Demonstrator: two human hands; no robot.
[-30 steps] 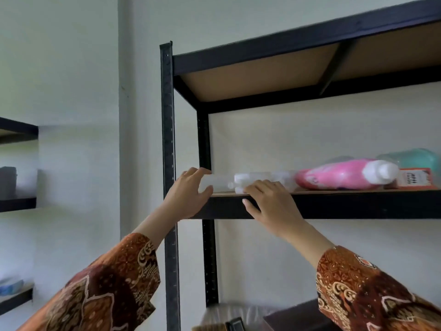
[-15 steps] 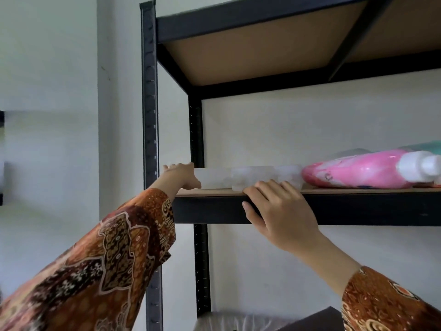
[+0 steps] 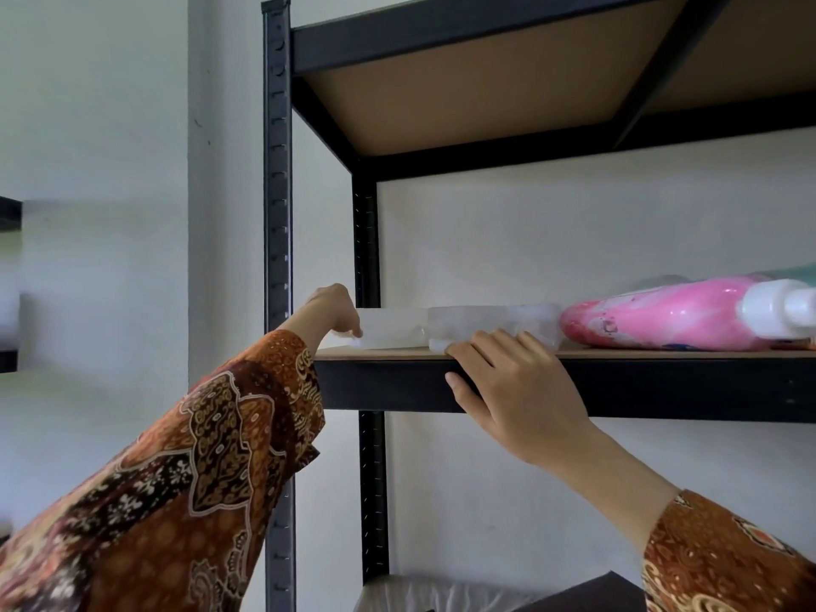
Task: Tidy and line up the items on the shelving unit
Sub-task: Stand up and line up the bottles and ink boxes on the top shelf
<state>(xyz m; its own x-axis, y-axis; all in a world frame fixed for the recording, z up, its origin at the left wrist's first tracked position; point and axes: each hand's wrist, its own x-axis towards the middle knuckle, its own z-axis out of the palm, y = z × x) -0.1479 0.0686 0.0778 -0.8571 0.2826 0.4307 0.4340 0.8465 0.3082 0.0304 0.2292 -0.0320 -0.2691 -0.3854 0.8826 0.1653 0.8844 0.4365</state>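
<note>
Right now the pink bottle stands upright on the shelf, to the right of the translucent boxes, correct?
Not quite. The head view shows the pink bottle lying on its side on the shelf, white cap pointing right. It is indeed right of the translucent boxes.

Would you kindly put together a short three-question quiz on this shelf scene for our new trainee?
1. True or false: the pink bottle stands upright.
2. What does the left hand touch? A) white pack B) pink bottle C) upright post
3. Fill in: the right hand rests over the front edge of the ____.

Key: 1 false, it lies on its side; 2 A; 3 shelf.
</note>
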